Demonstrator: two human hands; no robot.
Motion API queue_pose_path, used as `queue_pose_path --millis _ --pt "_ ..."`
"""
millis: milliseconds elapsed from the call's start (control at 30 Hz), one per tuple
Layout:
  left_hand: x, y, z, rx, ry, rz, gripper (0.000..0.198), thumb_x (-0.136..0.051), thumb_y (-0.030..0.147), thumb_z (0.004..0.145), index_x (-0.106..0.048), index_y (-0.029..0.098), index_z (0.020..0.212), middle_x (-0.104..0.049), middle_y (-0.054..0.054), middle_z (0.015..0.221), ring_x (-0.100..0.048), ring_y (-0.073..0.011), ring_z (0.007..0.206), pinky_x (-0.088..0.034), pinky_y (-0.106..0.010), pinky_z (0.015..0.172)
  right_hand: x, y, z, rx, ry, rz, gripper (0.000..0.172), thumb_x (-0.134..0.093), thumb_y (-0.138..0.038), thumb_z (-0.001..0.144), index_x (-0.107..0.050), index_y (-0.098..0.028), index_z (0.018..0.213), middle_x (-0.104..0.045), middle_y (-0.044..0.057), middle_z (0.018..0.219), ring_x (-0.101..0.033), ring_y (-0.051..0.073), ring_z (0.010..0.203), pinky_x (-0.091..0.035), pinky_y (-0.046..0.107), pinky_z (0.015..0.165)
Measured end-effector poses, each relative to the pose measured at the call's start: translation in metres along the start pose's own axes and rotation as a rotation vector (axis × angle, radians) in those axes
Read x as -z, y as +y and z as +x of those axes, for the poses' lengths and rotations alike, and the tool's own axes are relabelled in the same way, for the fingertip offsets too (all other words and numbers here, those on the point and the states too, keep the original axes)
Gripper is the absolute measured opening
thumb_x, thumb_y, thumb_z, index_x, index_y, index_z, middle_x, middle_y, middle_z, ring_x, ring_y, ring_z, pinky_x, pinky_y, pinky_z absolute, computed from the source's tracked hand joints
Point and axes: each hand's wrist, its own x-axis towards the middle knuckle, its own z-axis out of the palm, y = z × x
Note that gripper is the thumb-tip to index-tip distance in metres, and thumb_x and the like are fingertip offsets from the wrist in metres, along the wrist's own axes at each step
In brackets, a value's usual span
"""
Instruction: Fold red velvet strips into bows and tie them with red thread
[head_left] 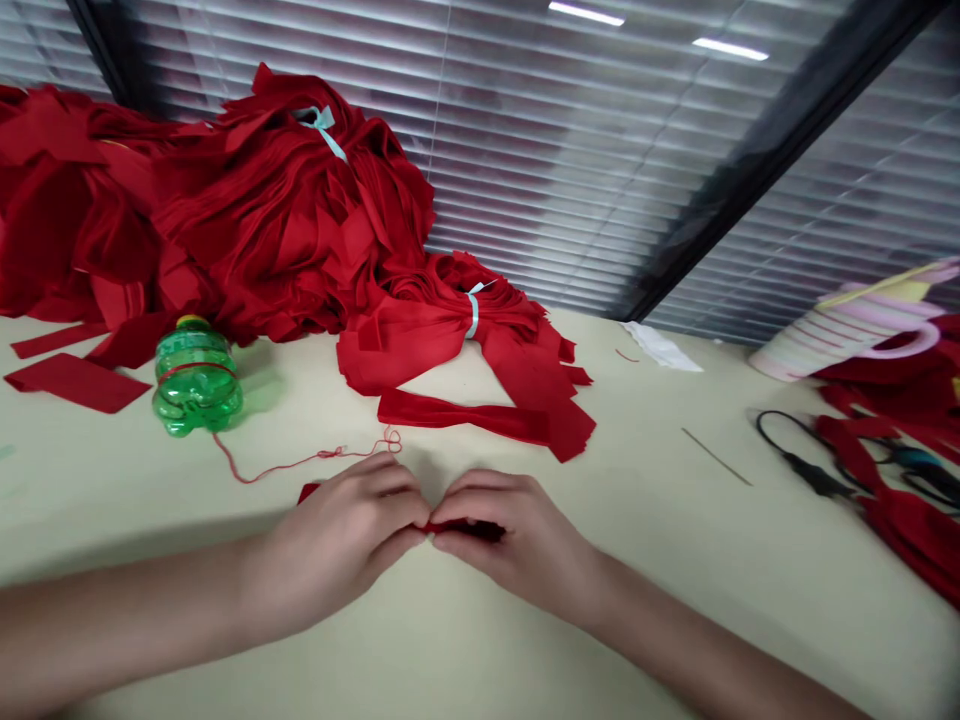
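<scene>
Both hands meet over the table, pinching one strip of red fabric (439, 526) between their fingertips. My left hand (360, 525) is closed on it, and a red end sticks out behind its knuckles. My right hand (506, 525) is closed too, with the strip running into its palm, where most of it is hidden. Just beyond the hands lies a flat red fabric strip (465, 415), pinched in at its middle. Red thread (277, 467) trails over the table from a green plastic bottle piece (197, 375) and ends in a small tangle near my left hand.
A large heap of red fabric strips (285, 220) fills the back left. A smaller tied bundle (450, 320) lies before the blinds (540, 180). At right are a pale mug (840, 335), a white tissue (660, 346), a thin stick (716, 457), a black cable (810, 470) and more red fabric.
</scene>
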Motion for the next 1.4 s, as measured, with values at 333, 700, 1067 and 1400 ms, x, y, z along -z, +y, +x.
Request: queue_pose_path --millis 333,700,1067,1400 --pt "0.004 -0.019 -0.007 0.03 -0.03 -0.105 0.011 -0.048 0.018 0.091 -0.054 0.018 0.082 -0.053 -0.001 0.088 -0.05 -0.0139 0.086 -0.038 -0.026 0.075 0.001 0.009 -0.01 0.012 0.042 0.032 0.009 -0.06 -0.014 0.082 -0.067 -0.019 0.08 -0.06 0.001 0.075 -0.055 0.009 0.064 -0.045 0.019 0.056" --pt "0.0 -0.014 -0.003 0.013 0.036 -0.092 0.005 -0.053 0.014 0.083 -0.053 0.017 0.08 -0.055 -0.002 0.081 -0.051 -0.016 0.08 -0.04 -0.029 0.071 -0.003 -0.003 -0.01 -0.068 0.076 0.01 0.012 -0.054 -0.008 0.076 -0.061 -0.017 0.075 -0.055 0.001 0.074 -0.05 0.009 0.059 -0.041 0.02 0.053" --pt "-0.011 -0.009 0.002 -0.118 0.141 -0.062 0.019 -0.047 0.011 0.089 -0.062 0.015 0.079 -0.058 -0.004 0.081 -0.053 -0.015 0.078 -0.043 -0.03 0.075 -0.014 -0.004 -0.008 -0.124 0.097 -0.051 0.004 -0.057 -0.016 0.079 -0.058 -0.019 0.077 -0.058 0.001 0.078 -0.054 0.014 0.071 -0.045 0.024 0.063" --pt "-0.019 0.003 -0.008 -0.136 0.252 0.218 0.018 -0.044 0.01 0.089 -0.061 0.012 0.082 -0.06 -0.008 0.082 -0.056 -0.0196 0.076 -0.047 -0.032 0.065 -0.015 -0.011 -0.008 -0.146 0.08 -0.045 0.01 -0.05 -0.012 0.082 -0.055 -0.019 0.076 -0.058 0.001 0.076 -0.053 0.015 0.072 -0.044 0.025 0.061"
